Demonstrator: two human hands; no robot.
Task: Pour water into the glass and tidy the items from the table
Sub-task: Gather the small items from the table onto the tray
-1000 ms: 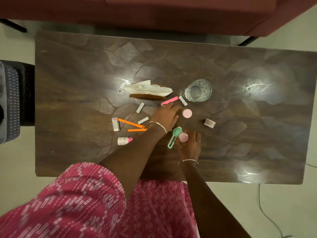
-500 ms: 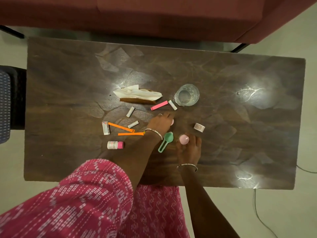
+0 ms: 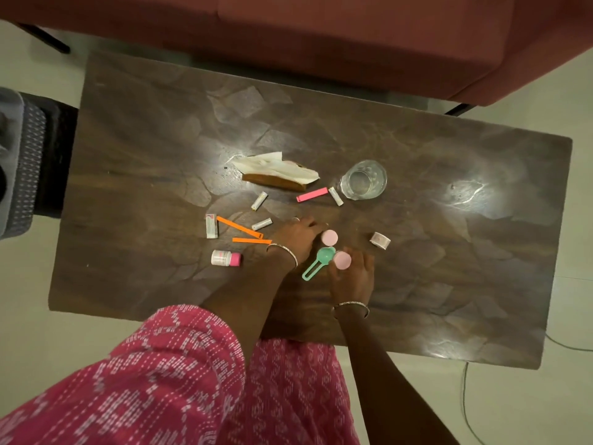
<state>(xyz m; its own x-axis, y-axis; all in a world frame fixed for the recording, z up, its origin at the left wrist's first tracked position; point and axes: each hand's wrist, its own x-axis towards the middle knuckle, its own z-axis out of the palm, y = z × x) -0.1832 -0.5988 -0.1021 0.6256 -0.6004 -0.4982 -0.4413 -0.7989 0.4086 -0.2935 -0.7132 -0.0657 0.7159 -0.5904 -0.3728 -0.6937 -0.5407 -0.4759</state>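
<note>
Clear tumbler glass (image 3: 364,180) stands on the dark wooden worktop (image 3: 449,268), apparently filled; tidying has barely begun (litter remains). Left hand (image 3: 296,236) touches one round pink cap (image 3: 329,237), right hand (image 3: 353,277) pinches another pink cap (image 3: 342,260).

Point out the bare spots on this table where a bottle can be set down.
Bare: the right end of the table beyond the glass, and the left end beyond the small box and pink-capped bottle. The far strip along the sofa is bare too. Crowded: the middle, from napkin to green scoop.
</note>
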